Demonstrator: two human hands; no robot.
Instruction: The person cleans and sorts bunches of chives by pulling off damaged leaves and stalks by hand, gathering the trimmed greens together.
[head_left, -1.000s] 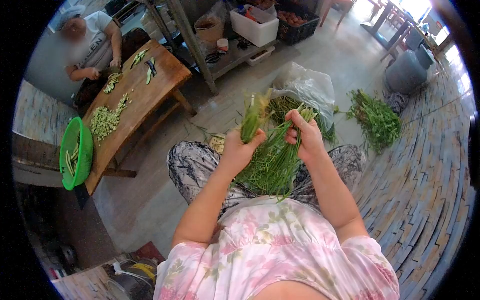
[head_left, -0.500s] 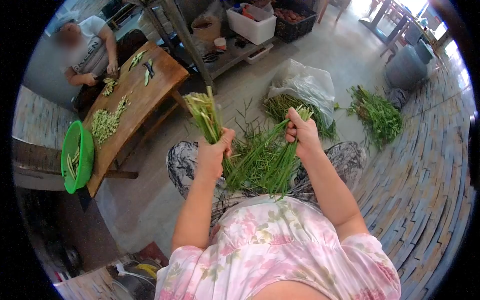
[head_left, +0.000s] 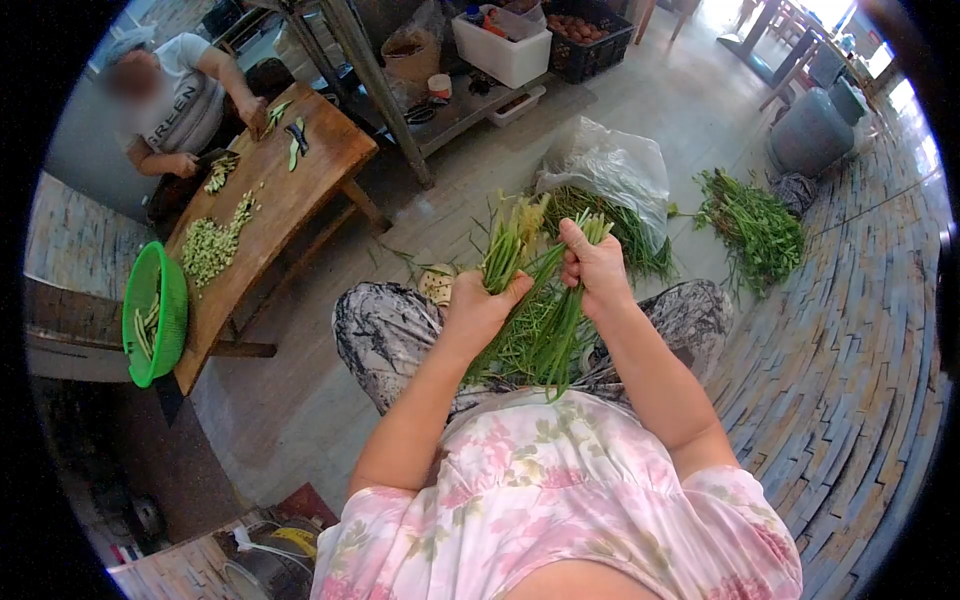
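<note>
My left hand is closed around a thick bunch of pale-based green stems, their cut-looking ends pointing up and away from me. Beside it, my right hand grips a thinner bunch of long green stems, whose tips hang down toward my lap. The two hands are a short way apart between my knees. Loose green stalks lie below and between them, partly hidden by the bunches. Just beyond my right hand, more greens spill from a clear plastic bag on the floor.
A leafy heap lies at right, near a gas cylinder. At left, a co-worker handles vegetables at a wooden table with chopped pieces and a green basket. A metal shelf holding a white box stands ahead.
My left hand has moved right, bringing its bunch close to the right one; a shoe-like pale thing shows beside my knee. My right hand barely moved. The co-worker's hand reached forward across the table.
</note>
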